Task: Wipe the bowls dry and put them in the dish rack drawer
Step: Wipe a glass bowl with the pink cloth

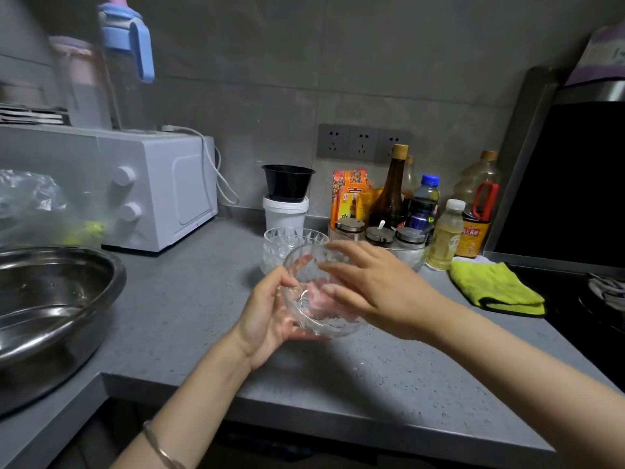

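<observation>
Speckled grey counter, grey tiled wall behind with a strip of sockets. The bowl, clear cut glass, is up off the counter near the front edge. The left hand cups it from below, fingers curled under and thumb hooked over the rim. The right hand lies across its mouth, fingers nearly straight and gripping nothing. A second bowl sits on the counter just behind. A white microwave is back left, a steel basin at the left edge. Bottles crowd the back right. A yellow cloth lies folded beside the black hob.
</observation>
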A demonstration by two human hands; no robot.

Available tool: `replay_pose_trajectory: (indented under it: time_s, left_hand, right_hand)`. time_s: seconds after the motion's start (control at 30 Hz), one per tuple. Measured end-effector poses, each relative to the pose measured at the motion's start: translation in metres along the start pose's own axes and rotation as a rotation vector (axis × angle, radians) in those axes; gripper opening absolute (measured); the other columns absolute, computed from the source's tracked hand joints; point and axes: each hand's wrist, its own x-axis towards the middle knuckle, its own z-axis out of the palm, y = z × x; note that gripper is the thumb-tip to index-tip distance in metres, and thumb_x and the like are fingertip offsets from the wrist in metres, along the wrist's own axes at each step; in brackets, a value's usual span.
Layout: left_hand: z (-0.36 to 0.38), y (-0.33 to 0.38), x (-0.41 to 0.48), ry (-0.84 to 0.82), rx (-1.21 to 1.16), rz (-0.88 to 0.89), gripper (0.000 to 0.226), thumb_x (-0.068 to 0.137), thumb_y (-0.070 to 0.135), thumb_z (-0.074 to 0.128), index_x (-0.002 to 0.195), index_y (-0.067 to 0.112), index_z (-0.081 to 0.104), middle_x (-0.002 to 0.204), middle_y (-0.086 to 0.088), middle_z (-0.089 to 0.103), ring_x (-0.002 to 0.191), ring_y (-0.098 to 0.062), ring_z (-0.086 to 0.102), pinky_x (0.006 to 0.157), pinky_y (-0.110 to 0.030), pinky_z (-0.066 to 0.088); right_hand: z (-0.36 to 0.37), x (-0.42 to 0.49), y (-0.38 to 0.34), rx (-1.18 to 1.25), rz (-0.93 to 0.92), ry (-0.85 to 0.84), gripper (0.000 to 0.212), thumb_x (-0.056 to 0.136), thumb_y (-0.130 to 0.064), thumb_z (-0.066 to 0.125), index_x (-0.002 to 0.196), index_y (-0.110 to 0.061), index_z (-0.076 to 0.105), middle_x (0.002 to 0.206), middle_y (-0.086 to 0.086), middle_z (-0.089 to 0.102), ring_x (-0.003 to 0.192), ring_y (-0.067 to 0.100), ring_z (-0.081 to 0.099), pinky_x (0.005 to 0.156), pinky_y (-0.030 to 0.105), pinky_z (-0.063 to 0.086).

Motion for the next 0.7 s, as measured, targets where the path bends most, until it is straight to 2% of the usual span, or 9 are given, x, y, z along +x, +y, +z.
replay_pose_trajectory:
  time_s: [0.1, 0.2, 0.27, 0.33, 0.43, 0.47, 0.57, 0.63, 0.7]
  left_hand:
    - [-0.003, -0.002, 0.001, 0.039, 0.085, 0.033, 0.05, 0.065, 0.026, 0.046, 0.11, 0.012, 0.062, 0.1, -0.018, 0.071, 0.085, -0.03, 0.067, 0.087, -0.061, 0.048]
    - [-0.006, -0.004, 0.002, 0.065, 0.096, 0.043, 0.057, 0.064, 0.026, 0.045, 0.119, 0.017, 0.058, 0.106, -0.013, 0.071, 0.09, -0.032, 0.067, 0.086, -0.058, 0.049]
    - [-0.005, -0.007, 0.003, 0.088, 0.105, 0.076, 0.055, 0.066, 0.026, 0.044, 0.119, 0.022, 0.058, 0.109, -0.009, 0.071, 0.094, -0.03, 0.067, 0.085, -0.055, 0.05]
    - [-0.002, -0.012, 0.003, 0.133, 0.1, 0.112, 0.043, 0.076, 0.024, 0.042, 0.115, 0.024, 0.061, 0.106, -0.008, 0.072, 0.093, -0.028, 0.068, 0.084, -0.053, 0.052]
    - [0.002, -0.023, 0.007, 0.251, 0.034, 0.181, 0.036, 0.093, 0.019, 0.032, 0.105, 0.022, 0.066, 0.103, -0.011, 0.072, 0.093, -0.03, 0.068, 0.083, -0.05, 0.052]
    - [0.005, -0.026, 0.009, 0.297, 0.035, 0.226, 0.036, 0.094, 0.019, 0.032, 0.107, 0.021, 0.065, 0.105, -0.011, 0.072, 0.095, -0.031, 0.068, 0.082, -0.048, 0.053]
    - [0.011, -0.033, 0.014, 0.437, 0.091, 0.354, 0.032, 0.096, 0.02, 0.034, 0.114, 0.022, 0.061, 0.11, -0.005, 0.07, 0.103, -0.026, 0.066, 0.084, -0.042, 0.054]
    - [0.013, -0.035, 0.017, 0.444, 0.078, 0.374, 0.035, 0.088, 0.029, 0.039, 0.115, 0.025, 0.06, 0.113, -0.003, 0.068, 0.108, -0.03, 0.063, 0.091, -0.048, 0.051]
    - [0.01, -0.032, 0.016, 0.417, 0.063, 0.358, 0.046, 0.08, 0.032, 0.039, 0.12, 0.025, 0.059, 0.119, -0.002, 0.067, 0.112, -0.037, 0.06, 0.09, -0.051, 0.052]
  right_hand:
    - [-0.005, -0.009, -0.001, 0.037, -0.115, -0.123, 0.061, 0.092, -0.059, 0.024, 0.148, -0.037, 0.021, 0.158, -0.01, 0.009, 0.144, 0.006, 0.004, 0.111, 0.015, -0.01]
    - [-0.006, -0.015, -0.001, -0.024, -0.237, -0.261, 0.06, 0.092, -0.062, 0.033, 0.147, -0.039, 0.024, 0.157, -0.011, 0.005, 0.145, 0.004, -0.003, 0.111, 0.016, -0.017]
    - [0.001, -0.02, 0.004, -0.141, -0.25, -0.302, 0.065, 0.091, -0.066, 0.034, 0.147, -0.033, 0.029, 0.158, -0.004, 0.015, 0.146, 0.012, 0.01, 0.114, 0.024, -0.008]
    - [0.012, -0.024, 0.003, -0.28, -0.215, -0.289, 0.068, 0.088, -0.066, 0.035, 0.144, -0.027, 0.039, 0.152, 0.004, 0.034, 0.139, 0.021, 0.034, 0.113, 0.033, 0.015]
    - [0.024, -0.028, -0.018, -0.296, -0.063, -0.193, 0.071, 0.077, -0.056, 0.062, 0.135, -0.017, 0.052, 0.136, 0.011, 0.054, 0.118, 0.025, 0.058, 0.097, 0.032, 0.046]
    - [0.026, -0.028, -0.03, -0.247, -0.008, -0.176, 0.073, 0.077, -0.046, 0.067, 0.139, -0.014, 0.046, 0.14, 0.013, 0.049, 0.119, 0.026, 0.057, 0.096, 0.032, 0.047]
    - [0.034, -0.023, -0.058, -0.007, 0.09, -0.205, 0.071, 0.091, -0.019, 0.052, 0.151, -0.017, 0.014, 0.156, 0.006, 0.022, 0.129, 0.029, 0.043, 0.102, 0.036, 0.037]
    - [0.038, -0.02, -0.064, 0.176, 0.086, -0.142, 0.073, 0.087, -0.01, 0.053, 0.15, -0.021, 0.019, 0.154, 0.002, 0.03, 0.124, 0.031, 0.047, 0.097, 0.04, 0.041]
    - [0.04, -0.023, -0.056, 0.256, 0.003, -0.089, 0.073, 0.082, -0.005, 0.058, 0.147, -0.024, 0.03, 0.151, 0.0, 0.037, 0.12, 0.03, 0.053, 0.094, 0.041, 0.047]
